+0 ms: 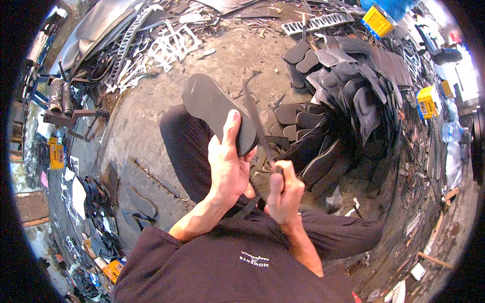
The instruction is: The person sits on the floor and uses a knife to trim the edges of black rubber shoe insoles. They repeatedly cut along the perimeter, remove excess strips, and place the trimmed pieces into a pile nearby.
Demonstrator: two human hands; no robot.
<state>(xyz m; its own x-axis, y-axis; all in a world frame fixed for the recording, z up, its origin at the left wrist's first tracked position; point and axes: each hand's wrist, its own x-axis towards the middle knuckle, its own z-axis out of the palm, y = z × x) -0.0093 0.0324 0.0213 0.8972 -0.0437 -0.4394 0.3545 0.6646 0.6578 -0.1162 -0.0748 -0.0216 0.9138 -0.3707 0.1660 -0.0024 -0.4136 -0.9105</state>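
The person sits on the concrete floor [151,126], one dark-trousered knee [184,136] raised. The left hand [230,169] is closed round the near end of a black rubber sandal sole [212,108], thumb pressed flat on its upper face, the sole tilting up and away above the knee. Just right of the sole, the right hand [284,194] is clenched in a fist round the handle of a long knife [257,126], whose blade lies along the sole's right edge, touching it. Right of the sole, a pile of cut black soles [338,101] leans in rows. Beyond the sole lie pale punched-out offcut sheets [166,48]; far right of it, a yellow box [377,21].
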